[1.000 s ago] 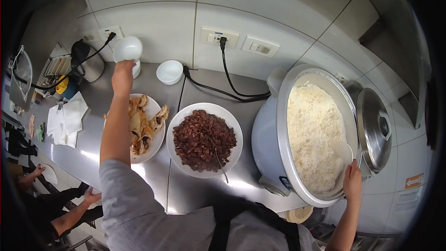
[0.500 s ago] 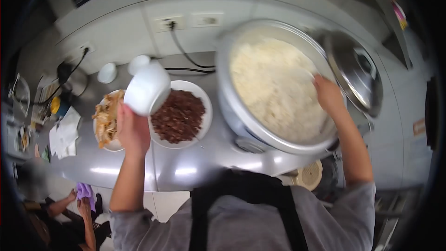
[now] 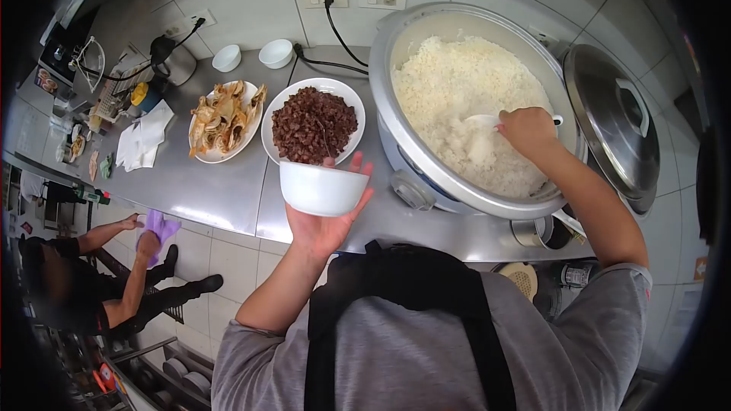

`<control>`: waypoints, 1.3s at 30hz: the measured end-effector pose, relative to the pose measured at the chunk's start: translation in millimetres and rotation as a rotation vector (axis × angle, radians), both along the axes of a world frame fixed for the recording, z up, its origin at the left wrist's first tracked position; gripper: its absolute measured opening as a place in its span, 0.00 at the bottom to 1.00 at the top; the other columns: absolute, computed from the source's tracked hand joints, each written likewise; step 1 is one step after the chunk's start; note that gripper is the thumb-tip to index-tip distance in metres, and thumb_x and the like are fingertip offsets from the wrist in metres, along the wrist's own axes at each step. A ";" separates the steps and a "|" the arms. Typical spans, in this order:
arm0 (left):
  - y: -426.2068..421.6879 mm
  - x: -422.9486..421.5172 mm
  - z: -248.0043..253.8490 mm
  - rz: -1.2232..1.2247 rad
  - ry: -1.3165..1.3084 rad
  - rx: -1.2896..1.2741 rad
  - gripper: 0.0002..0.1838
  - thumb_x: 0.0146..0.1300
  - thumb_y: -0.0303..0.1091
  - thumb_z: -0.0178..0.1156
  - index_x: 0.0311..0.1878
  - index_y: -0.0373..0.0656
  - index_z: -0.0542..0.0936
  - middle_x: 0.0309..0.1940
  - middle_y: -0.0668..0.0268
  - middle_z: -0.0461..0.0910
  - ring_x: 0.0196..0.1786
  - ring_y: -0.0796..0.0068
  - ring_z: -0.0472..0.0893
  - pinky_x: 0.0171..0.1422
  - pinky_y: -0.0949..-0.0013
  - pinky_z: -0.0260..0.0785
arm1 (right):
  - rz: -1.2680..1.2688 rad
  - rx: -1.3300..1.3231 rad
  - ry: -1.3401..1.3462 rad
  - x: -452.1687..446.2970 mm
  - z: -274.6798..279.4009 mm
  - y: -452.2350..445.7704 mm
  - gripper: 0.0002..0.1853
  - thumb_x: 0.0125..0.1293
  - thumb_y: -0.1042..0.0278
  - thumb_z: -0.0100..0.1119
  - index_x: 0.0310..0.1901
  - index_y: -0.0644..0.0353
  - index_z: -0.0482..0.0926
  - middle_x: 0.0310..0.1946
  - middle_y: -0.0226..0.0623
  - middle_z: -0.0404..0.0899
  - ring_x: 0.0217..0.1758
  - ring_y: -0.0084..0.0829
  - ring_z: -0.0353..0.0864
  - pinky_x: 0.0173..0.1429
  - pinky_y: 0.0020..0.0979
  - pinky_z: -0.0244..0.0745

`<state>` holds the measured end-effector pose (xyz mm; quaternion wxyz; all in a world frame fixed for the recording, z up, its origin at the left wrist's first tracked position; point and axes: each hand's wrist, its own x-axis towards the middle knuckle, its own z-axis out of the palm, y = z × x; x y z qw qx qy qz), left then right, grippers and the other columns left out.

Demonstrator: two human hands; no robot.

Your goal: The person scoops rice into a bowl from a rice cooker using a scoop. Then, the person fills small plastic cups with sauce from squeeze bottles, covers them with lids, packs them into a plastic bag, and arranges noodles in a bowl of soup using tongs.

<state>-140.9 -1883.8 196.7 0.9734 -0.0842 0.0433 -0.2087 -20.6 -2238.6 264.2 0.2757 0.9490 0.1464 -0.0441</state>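
My left hand (image 3: 318,232) is closed around the underside of a white bowl (image 3: 323,190), which it holds upright just in front of a plate of dark brown chopped food (image 3: 314,123). The inside of the bowl is hidden from here. My right hand (image 3: 528,134) grips a white rice paddle (image 3: 480,119), its blade down in the white rice (image 3: 464,80). The rice fills much of a large rice cooker (image 3: 383,110) on the steel counter.
A plate of light brown dried pieces (image 3: 225,118), two white bowls (image 3: 276,53), white paper towels (image 3: 145,135) and a kettle (image 3: 175,61) stand to the left. A metal lid (image 3: 609,110) leans right of the cooker. Another person (image 3: 99,274) holds a purple cloth (image 3: 158,230).
My left hand has brought the bowl rightward and down and turned it from tilted to upright. My right hand stays in the cooker with the paddle. The view has shifted.
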 end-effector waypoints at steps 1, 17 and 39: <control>-2.0 -6.9 -0.1 0.013 0.101 0.044 0.36 0.67 0.66 0.44 0.65 0.46 0.70 0.66 0.51 0.68 0.73 0.45 0.61 0.75 0.35 0.54 | 0.045 0.028 0.067 -15.3 1.5 7.6 0.18 0.69 0.48 0.53 0.38 0.54 0.83 0.30 0.35 0.85 0.37 0.36 0.86 0.39 0.38 0.79; -27.5 68.0 92.7 0.185 -0.201 0.682 0.35 0.71 0.65 0.39 0.68 0.49 0.68 0.65 0.62 0.71 0.67 0.57 0.70 0.72 0.46 0.61 | -0.117 0.657 0.551 -23.3 57.0 -20.3 0.17 0.71 0.55 0.49 0.41 0.60 0.81 0.34 0.45 0.82 0.41 0.48 0.82 0.46 0.46 0.73; -117.2 165.2 96.6 0.065 -0.294 0.841 0.38 0.71 0.66 0.40 0.70 0.42 0.63 0.67 0.54 0.67 0.69 0.51 0.68 0.69 0.38 0.63 | -0.216 -0.060 0.093 42.7 -4.2 -41.9 0.17 0.71 0.51 0.54 0.37 0.54 0.86 0.36 0.32 0.86 0.43 0.33 0.86 0.40 0.35 0.79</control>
